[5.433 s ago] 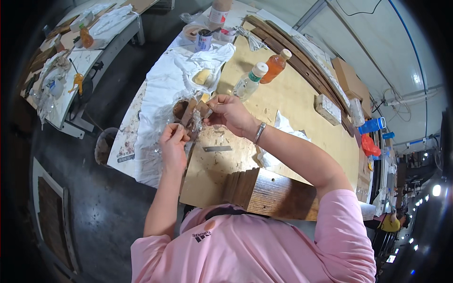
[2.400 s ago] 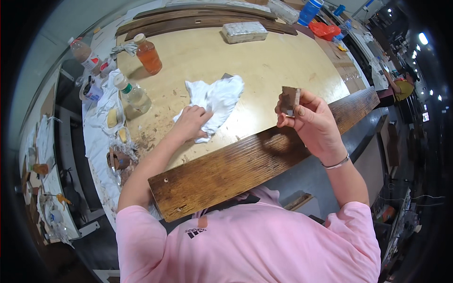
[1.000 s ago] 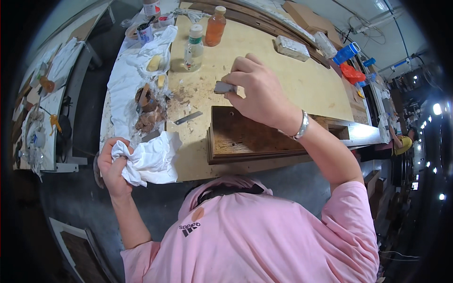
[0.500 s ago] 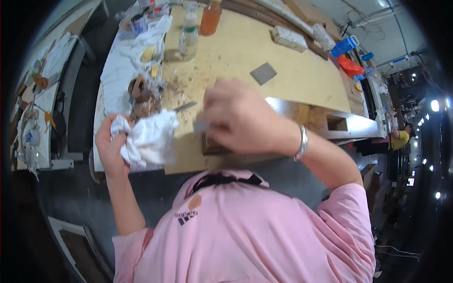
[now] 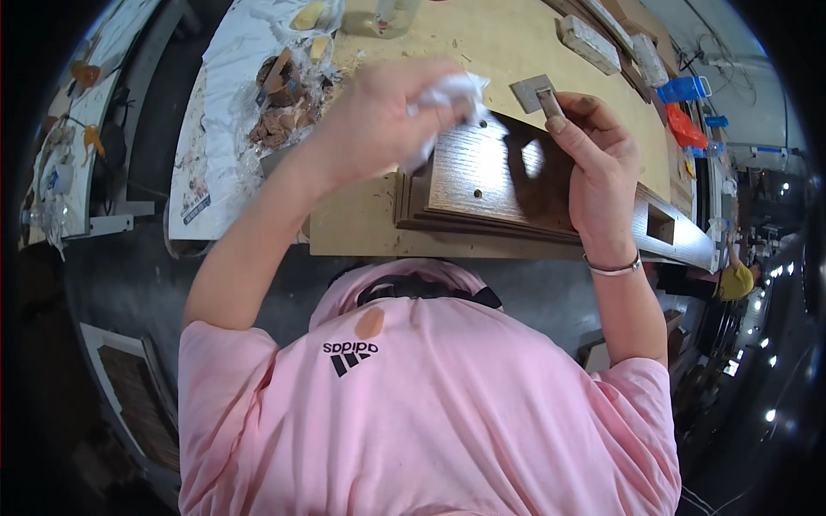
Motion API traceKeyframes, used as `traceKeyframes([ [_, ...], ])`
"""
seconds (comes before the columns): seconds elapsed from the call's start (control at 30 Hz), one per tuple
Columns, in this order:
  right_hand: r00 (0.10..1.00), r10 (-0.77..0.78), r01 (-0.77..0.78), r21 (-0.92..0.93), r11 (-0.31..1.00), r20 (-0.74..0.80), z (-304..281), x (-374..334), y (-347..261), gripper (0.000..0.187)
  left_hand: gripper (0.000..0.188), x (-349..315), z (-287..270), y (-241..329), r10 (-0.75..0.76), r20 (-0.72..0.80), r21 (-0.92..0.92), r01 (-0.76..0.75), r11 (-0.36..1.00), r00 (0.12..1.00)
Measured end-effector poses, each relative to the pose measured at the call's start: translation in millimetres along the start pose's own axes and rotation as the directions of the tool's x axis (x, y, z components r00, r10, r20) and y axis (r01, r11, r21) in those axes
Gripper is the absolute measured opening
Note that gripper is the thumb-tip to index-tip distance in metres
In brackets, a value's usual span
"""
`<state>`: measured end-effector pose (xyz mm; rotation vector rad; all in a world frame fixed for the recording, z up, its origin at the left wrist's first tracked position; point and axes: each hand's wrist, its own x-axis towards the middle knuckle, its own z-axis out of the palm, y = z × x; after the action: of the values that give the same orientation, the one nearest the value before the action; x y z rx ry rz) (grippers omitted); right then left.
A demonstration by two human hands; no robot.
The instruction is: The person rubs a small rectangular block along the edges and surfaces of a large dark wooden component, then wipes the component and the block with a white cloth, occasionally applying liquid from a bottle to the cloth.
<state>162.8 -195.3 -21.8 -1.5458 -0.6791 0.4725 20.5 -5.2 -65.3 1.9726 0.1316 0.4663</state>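
My left hand (image 5: 370,125), smeared by motion, grips a crumpled white cloth (image 5: 449,93) over the left end of a dark wood-grain board (image 5: 460,176). The board has small round holes and a glossy top, and lies on other boards at the table's near edge. My right hand (image 5: 602,163) is raised above the board's right part, pinching a small flat grey blade (image 5: 548,103) between thumb and fingers. Just behind the blade is a grey square pad (image 5: 527,91), which appears to lie on the table.
A heap of brown scraps and clear plastic (image 5: 282,107) sits on a white sheet (image 5: 224,77) to the left. A clear bottle (image 5: 387,17) stands at the far edge of view. Wrapped blocks (image 5: 589,45) lie far right. A person in yellow (image 5: 736,281) is in the distance.
My left hand has carried the cloth up and right to the board's end. My right hand has swung right, away from the boards' left end. The view has shifted, showing more of the board.
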Motion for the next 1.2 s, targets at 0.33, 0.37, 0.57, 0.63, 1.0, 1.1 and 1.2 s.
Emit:
traceKeyframes([
  [0.33,0.993,0.115,-0.114,0.016,0.993,-0.034,3.4,-6.8,-9.2,0.021,0.023,-6.8,-1.6,17.6,0.496,0.083,0.153,-0.503,0.851,0.864],
  [0.37,0.996,0.085,-0.085,-0.006,0.996,-0.024,1.3,-2.9,-4.4,0.020,0.018,2.4,-2.0,-5.4,0.473,0.005,0.108,-0.471,0.876,0.881],
  [0.57,0.995,0.067,-0.068,-0.013,0.998,-0.071,-6.8,-9.1,0.2,0.021,0.011,13.9,-28.0,5.7,-0.216,-0.254,-0.337,0.123,0.934,0.943],
  [0.63,0.995,0.056,-0.053,0.029,0.998,-0.081,-3.3,-7.0,-0.9,0.021,0.010,4.6,-13.7,32.5,0.200,-0.195,-0.088,-0.220,0.971,0.960],
  [1.0,0.989,-0.137,0.146,-0.239,0.960,0.051,8.3,-7.4,-10.0,0.020,0.014,-21.8,-34.6,-40.0,-0.220,-0.520,-0.301,0.063,0.951,0.825],
  [1.1,0.821,-0.382,0.555,-0.435,0.709,0.423,24.3,-10.0,-33.8,0.024,0.014,-48.3,-42.1,-45.7,-0.303,-0.479,-0.356,0.133,0.925,0.824],
  [1.2,0.718,-0.379,0.670,-0.432,0.604,0.584,46.6,-7.7,-38.3,0.023,0.012,-63.3,-41.0,-46.7,-0.321,-0.506,-0.414,0.101,0.905,0.801],
])
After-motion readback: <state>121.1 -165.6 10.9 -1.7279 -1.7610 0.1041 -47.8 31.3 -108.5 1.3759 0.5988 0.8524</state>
